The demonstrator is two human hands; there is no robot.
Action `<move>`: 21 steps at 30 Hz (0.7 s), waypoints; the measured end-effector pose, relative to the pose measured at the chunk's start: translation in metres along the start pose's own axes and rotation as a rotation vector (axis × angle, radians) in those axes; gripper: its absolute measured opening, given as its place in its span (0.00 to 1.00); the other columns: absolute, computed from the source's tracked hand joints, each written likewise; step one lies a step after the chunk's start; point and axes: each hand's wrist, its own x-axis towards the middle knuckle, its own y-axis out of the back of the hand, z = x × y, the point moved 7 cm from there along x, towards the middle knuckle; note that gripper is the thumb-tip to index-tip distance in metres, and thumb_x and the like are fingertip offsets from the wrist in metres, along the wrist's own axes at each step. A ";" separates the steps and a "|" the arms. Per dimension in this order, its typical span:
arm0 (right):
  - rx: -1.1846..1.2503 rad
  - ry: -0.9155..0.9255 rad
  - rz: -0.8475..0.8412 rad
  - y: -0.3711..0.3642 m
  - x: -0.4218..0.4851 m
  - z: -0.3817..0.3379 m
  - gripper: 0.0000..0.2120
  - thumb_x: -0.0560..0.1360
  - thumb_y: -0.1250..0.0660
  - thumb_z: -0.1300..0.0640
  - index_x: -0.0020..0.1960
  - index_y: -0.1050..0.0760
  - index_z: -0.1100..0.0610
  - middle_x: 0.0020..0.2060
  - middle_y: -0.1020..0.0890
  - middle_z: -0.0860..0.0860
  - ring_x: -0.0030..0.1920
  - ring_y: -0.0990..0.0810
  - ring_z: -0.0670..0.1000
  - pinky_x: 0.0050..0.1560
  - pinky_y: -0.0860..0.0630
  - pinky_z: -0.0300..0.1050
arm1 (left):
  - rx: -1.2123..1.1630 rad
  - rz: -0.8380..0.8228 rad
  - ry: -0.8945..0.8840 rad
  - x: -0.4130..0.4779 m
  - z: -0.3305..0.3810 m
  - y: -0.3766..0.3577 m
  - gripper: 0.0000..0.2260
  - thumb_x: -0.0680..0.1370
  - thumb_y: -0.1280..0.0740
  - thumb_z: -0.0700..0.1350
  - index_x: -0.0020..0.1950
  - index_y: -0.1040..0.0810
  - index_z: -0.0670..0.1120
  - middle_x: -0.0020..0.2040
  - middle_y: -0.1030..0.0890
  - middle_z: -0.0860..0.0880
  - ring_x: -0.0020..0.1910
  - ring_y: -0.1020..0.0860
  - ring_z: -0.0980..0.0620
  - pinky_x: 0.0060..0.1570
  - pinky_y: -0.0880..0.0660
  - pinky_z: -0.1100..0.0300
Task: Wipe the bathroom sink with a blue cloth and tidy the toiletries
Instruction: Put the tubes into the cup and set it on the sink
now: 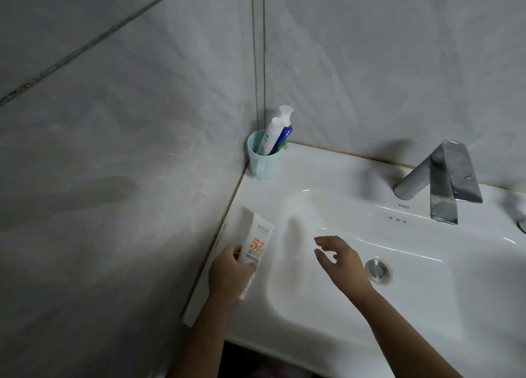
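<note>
My left hand point(229, 272) grips a white tube with orange print point(256, 239) over the left rim of the white sink point(327, 329). The tube points up and away from me. My right hand point(341, 259) hovers above the basin with fingers spread and nothing in it. In the back left corner stands a light blue cup point(263, 162) holding two toothpaste tubes point(277, 133) and a toothbrush. No blue cloth is in view.
A metal faucet point(438, 178) stands at the back right of the sink. The round metal drain point(377, 269) lies just right of my right hand. Grey tiled walls close off the left side and the back.
</note>
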 end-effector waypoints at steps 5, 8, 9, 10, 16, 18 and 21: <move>0.046 -0.034 0.121 0.034 0.011 0.001 0.10 0.73 0.32 0.63 0.53 0.24 0.54 0.47 0.21 0.45 0.47 0.23 0.46 0.42 0.33 0.22 | -0.230 -0.006 -0.079 0.007 0.047 -0.008 0.10 0.67 0.27 0.40 0.40 0.25 0.54 0.40 0.18 0.54 0.39 0.20 0.51 0.39 0.24 0.58; 0.034 -0.039 0.191 0.062 0.029 -0.001 0.11 0.73 0.33 0.62 0.55 0.24 0.54 0.49 0.21 0.46 0.48 0.23 0.46 0.44 0.34 0.25 | -0.383 -0.060 -0.156 0.027 0.093 -0.022 0.11 0.63 0.28 0.43 0.41 0.24 0.54 0.39 0.18 0.55 0.38 0.20 0.54 0.40 0.22 0.53; 0.017 -0.032 0.217 0.071 0.036 -0.003 0.11 0.73 0.33 0.61 0.56 0.24 0.54 0.49 0.21 0.45 0.49 0.24 0.46 0.44 0.33 0.29 | -0.396 -0.073 -0.194 0.035 0.111 -0.028 0.12 0.64 0.27 0.42 0.42 0.24 0.55 0.40 0.18 0.55 0.39 0.20 0.55 0.41 0.22 0.54; -0.005 -0.019 0.244 0.081 0.044 -0.006 0.12 0.74 0.33 0.61 0.56 0.24 0.54 0.49 0.22 0.45 0.49 0.24 0.45 0.44 0.34 0.31 | -0.399 -0.085 -0.228 0.045 0.129 -0.035 0.13 0.66 0.27 0.40 0.43 0.25 0.55 0.42 0.18 0.56 0.40 0.21 0.56 0.43 0.22 0.55; -0.092 0.021 0.359 0.120 0.090 -0.013 0.13 0.74 0.33 0.62 0.58 0.24 0.59 0.53 0.21 0.51 0.50 0.26 0.45 0.46 0.38 0.28 | -0.442 -0.118 -0.301 0.105 0.206 -0.081 0.14 0.69 0.28 0.35 0.46 0.27 0.51 0.44 0.21 0.53 0.45 0.22 0.53 0.46 0.26 0.60; -0.102 0.009 0.370 0.123 0.099 -0.009 0.13 0.74 0.34 0.62 0.58 0.24 0.59 0.54 0.21 0.52 0.53 0.25 0.48 0.45 0.39 0.28 | -0.451 -0.118 -0.291 0.124 0.212 -0.096 0.13 0.68 0.28 0.34 0.46 0.26 0.49 0.45 0.20 0.50 0.46 0.21 0.50 0.47 0.25 0.56; -0.104 0.000 0.375 0.122 0.106 -0.001 0.13 0.73 0.33 0.62 0.58 0.24 0.59 0.54 0.21 0.52 0.54 0.24 0.50 0.47 0.37 0.30 | -0.429 -0.108 -0.289 0.140 0.210 -0.115 0.13 0.67 0.28 0.34 0.45 0.26 0.49 0.47 0.19 0.48 0.48 0.21 0.47 0.49 0.24 0.50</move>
